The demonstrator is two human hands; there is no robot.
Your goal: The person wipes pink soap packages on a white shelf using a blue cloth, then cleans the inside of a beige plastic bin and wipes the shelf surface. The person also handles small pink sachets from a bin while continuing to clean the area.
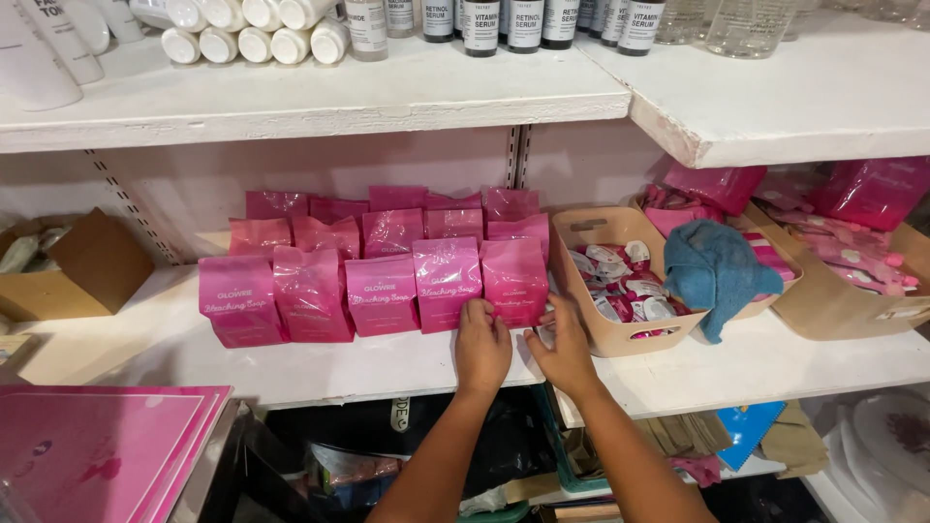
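Rows of pink foil soap packets (383, 291) stand upright on a white shelf (320, 368). My left hand (481, 346) rests against the bottom of the rightmost front packet (513, 281), fingers on its lower edge. My right hand (562, 351) lies just to the right, fingers spread toward the gap between that packet and a beige bin (620, 334). Whether either hand pinches the packet is unclear.
The beige bin holds small pink and white sachets (625, 286), with a blue cloth (715, 269) draped over its right edge. A second bin (843, 305) with pink packs stands further right. A cardboard box (92, 261) sits left. Bottles (523, 24) line the upper shelf. Pink sheets (97, 450) lie bottom left.
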